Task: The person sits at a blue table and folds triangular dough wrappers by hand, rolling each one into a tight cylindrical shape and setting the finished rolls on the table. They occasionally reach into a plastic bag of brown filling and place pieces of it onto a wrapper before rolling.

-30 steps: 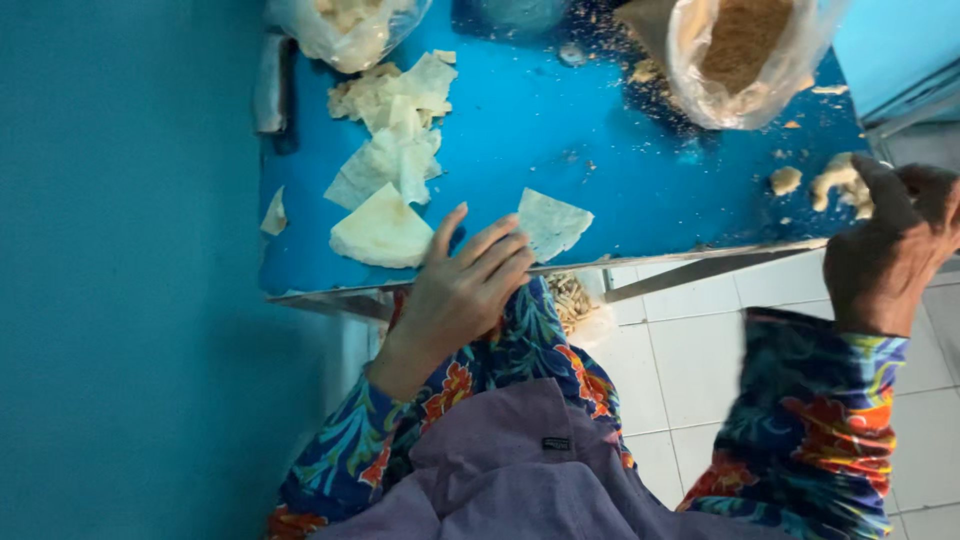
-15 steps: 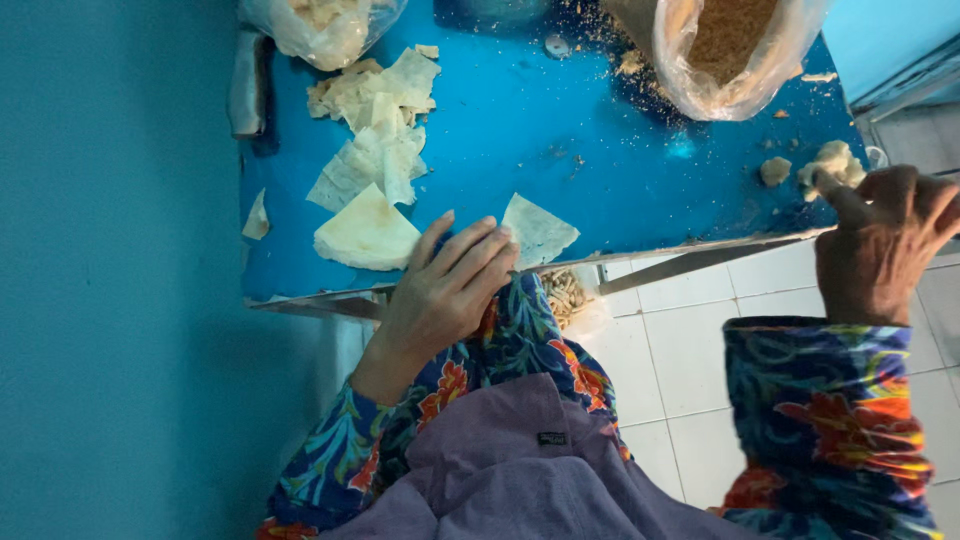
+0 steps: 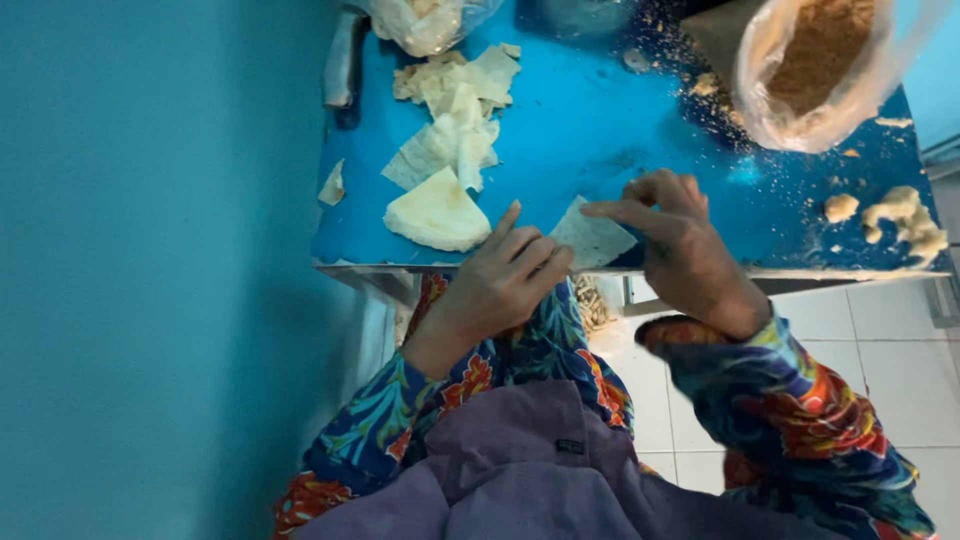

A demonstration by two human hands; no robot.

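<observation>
A thin triangular pastry sheet (image 3: pixel 592 236) lies at the counter's (image 3: pixel 600 130) near edge, between my two hands. My left hand (image 3: pixel 510 275) rests open and flat at that edge, fingertips touching the sheet. My right hand (image 3: pixel 680 235) hovers just over its other side, forefinger stretched out, the other fingers curled, holding nothing. A folded pastry triangle (image 3: pixel 438 210) sits beside my left hand, loose wrappers (image 3: pixel 455 120) behind it. A bag of brown crumbs (image 3: pixel 815 65) stands at the far right corner, dough lumps (image 3: pixel 895 215) along the right edge.

Left hand (image 3: pixel 500 280) rests flat, fingers extended; right hand (image 3: pixel 680 245) hovers, fingers curled.
</observation>
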